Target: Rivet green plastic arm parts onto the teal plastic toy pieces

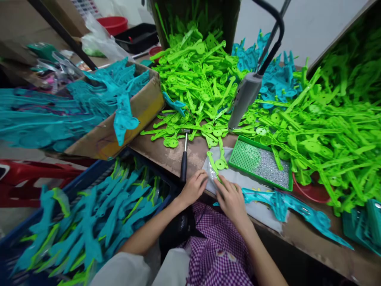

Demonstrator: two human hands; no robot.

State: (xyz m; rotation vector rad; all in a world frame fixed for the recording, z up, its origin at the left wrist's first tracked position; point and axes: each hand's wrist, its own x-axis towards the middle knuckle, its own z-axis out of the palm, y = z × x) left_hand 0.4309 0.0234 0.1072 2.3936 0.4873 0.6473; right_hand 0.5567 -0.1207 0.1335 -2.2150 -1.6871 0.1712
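Observation:
At the table's front edge, my left hand [195, 187] has its fingers bent together against a clear plastic piece [212, 171]. The piece lies along a slim lime-green plastic part [210, 158]. From the other side, my right hand [231, 198] curls over the lower end of that green part; its fingertips are partly hidden. Just beyond lies another green part with a round disc [220, 163]. A blue plastic part [279, 201] rests to the right of my right hand. Left of the hands is a small hammer [183, 163] with a black handle.
A green tray [235, 163] holds small metal pieces. Lime-green parts [205, 79] are heaped behind and to the right. Blue parts fill a cardboard box [143, 107] on the left. Below it, a dark blue crate [166, 178] holds blue and green parts. A grey lamp-like tool [244, 99] hangs overhead.

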